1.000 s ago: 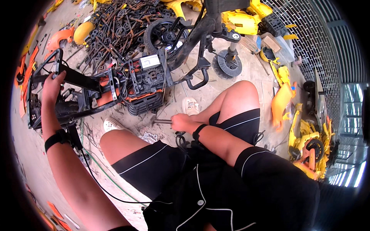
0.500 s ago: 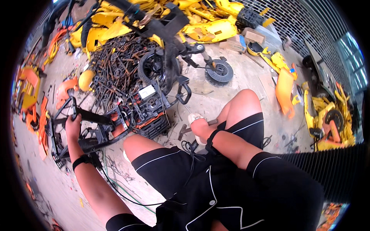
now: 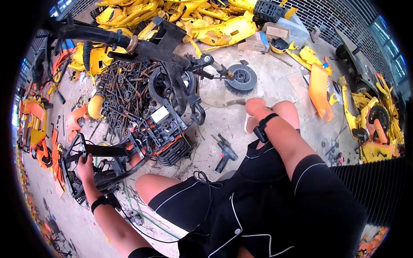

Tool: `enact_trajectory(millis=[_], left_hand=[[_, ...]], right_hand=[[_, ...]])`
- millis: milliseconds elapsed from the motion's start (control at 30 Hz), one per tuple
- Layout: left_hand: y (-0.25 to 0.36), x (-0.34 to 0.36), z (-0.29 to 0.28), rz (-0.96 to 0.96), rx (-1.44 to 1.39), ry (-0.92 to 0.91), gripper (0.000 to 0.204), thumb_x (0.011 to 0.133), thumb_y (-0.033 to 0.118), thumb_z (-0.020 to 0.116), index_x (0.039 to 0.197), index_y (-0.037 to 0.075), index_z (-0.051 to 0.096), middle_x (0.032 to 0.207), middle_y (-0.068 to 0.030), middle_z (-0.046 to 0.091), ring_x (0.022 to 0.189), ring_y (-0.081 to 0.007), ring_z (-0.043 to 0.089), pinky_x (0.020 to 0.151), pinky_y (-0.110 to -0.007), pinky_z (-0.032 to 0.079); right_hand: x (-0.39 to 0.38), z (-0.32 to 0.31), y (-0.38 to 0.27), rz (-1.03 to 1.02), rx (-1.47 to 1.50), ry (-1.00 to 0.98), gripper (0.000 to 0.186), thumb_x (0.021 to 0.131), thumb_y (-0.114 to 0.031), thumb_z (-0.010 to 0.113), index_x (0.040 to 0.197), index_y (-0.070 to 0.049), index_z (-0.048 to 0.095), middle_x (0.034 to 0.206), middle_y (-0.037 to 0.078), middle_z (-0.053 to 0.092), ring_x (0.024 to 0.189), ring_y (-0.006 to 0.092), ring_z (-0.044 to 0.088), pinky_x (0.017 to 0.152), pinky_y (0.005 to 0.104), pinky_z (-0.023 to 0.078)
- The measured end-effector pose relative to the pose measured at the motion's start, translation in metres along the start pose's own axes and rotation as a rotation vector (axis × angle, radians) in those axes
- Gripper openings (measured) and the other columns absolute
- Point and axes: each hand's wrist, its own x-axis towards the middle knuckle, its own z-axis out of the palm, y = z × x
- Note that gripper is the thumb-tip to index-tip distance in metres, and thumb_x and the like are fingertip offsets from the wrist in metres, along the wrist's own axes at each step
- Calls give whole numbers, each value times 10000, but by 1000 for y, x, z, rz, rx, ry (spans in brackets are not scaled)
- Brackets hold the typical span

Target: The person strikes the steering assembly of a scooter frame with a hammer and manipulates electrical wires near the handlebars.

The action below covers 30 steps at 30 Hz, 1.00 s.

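A stripped scooter frame [image 3: 176, 81] lies on its side in front of me, its battery bay and wiring exposed. My left hand [image 3: 85, 167] is closed round a black bar at its left end, beside a flat black panel [image 3: 107, 150]. To the right, my right hand [image 3: 257, 106] makes a fist above the floor near my right knee. From it a dark, narrow tool [image 3: 235, 102] points left; its exact kind is blurred. A red-and-black power drill [image 3: 226, 155] with a long bit lies on the floor between my legs.
Behind the frame rises a heap of rusty metal parts [image 3: 124, 86], with yellow plastic panels [image 3: 223, 32] beyond. A small wheel [image 3: 241, 79] is at the fork's end. Orange panels [image 3: 319, 90] and yellow scrap [image 3: 378, 124] lie at right. A green cord [image 3: 148, 219] crosses the floor.
My right hand has moved up and away from the floor between my legs, with the dark tool, and the drill shows. My left hand stays on the frame. The view has shifted slightly.
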Motion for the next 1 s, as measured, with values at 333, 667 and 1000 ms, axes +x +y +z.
enact_trajectory(millis=[333,667,1000], left_hand=[[7,4,11,-27,279,16,419,948,369,611,1053,-37,615,768,-45,642,632,-122,550,598,-277,441],[4,2,4,-118,263,45,455,932,433,612,1031,-11,633,829,-56,668,606,-140,589,569,-288,455],[3,0,6,-120,298,47,473,942,447,592,1064,-7,641,848,-66,691,623,-151,611,595,-308,468]], right_hand=[[33,-7,65,260,591,228,347,867,-271,583,1094,-16,648,1093,212,685,1028,377,655,877,470,513],[77,-2,64,389,684,161,360,895,-306,613,1120,-26,641,1103,211,677,1036,377,650,872,464,511],[74,-4,56,419,670,118,328,883,-181,538,1161,-65,668,1177,176,673,1110,343,639,919,435,515]])
